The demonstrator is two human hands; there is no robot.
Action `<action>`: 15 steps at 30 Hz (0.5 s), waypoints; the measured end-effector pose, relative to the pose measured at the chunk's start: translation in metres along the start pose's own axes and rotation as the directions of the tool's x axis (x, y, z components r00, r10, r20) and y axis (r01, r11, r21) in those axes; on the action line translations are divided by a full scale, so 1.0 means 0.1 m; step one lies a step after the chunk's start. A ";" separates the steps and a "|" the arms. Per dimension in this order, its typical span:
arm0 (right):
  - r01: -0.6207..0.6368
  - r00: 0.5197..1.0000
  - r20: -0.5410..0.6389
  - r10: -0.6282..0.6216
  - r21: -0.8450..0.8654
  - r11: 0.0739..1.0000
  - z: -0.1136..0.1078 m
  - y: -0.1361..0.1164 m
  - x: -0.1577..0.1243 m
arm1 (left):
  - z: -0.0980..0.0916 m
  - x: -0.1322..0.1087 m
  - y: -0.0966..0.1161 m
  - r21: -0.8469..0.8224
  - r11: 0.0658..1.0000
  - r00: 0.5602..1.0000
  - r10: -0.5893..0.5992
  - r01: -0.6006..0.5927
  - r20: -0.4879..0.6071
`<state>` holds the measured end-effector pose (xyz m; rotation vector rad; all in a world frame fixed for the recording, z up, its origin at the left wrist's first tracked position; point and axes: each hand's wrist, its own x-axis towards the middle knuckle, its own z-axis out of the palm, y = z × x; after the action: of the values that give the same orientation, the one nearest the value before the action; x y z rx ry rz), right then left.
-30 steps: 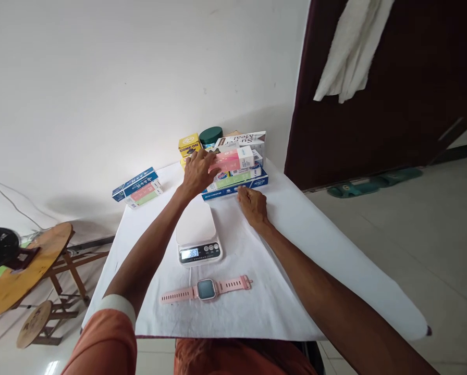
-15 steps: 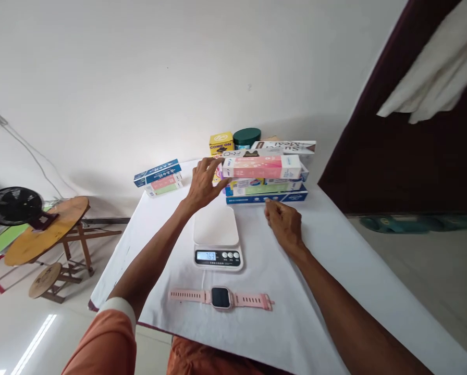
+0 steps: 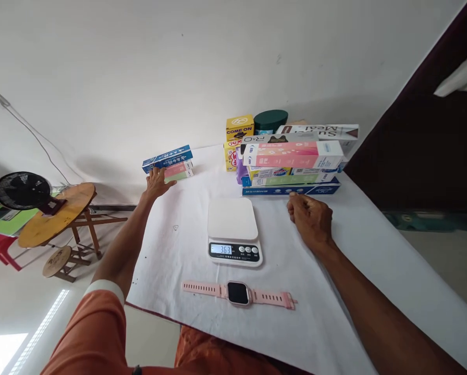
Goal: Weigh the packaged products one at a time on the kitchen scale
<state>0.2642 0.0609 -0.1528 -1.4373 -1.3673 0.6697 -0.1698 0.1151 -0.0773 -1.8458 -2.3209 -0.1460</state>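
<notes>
The white-covered table bears a tall stack of boxes at its far right, and the right hand rests on the cloth just before the stack's bottom blue box, fingers curled loosely together, gripping nothing. The kitchen scale sits mid-table; at the far left lies a small pile of boxes, which the left hand touches with fingers spread. Near the front edge the pink watch lies flat
</notes>
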 end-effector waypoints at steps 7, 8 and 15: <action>0.012 1.000 -0.004 -0.012 -0.006 1.000 0.02 0.06 0.03 | -0.21 0.20 0.13 0.014 1.000 0.991 0.009 -0.007 -0.131; 0.013 1.000 -0.005 -0.013 -0.010 1.000 0.02 0.06 0.03 | -0.25 0.26 0.13 0.008 1.000 0.989 0.004 -0.003 -0.149; 0.007 1.000 -0.002 -0.007 -0.024 1.000 0.00 0.02 0.03 | -0.38 0.71 0.08 -0.007 1.000 0.998 0.006 -0.006 0.070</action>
<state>0.2655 0.0637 -0.1540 -1.4512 -1.3823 0.6498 -0.1745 0.1783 -0.0261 -1.8905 -2.3637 -0.0900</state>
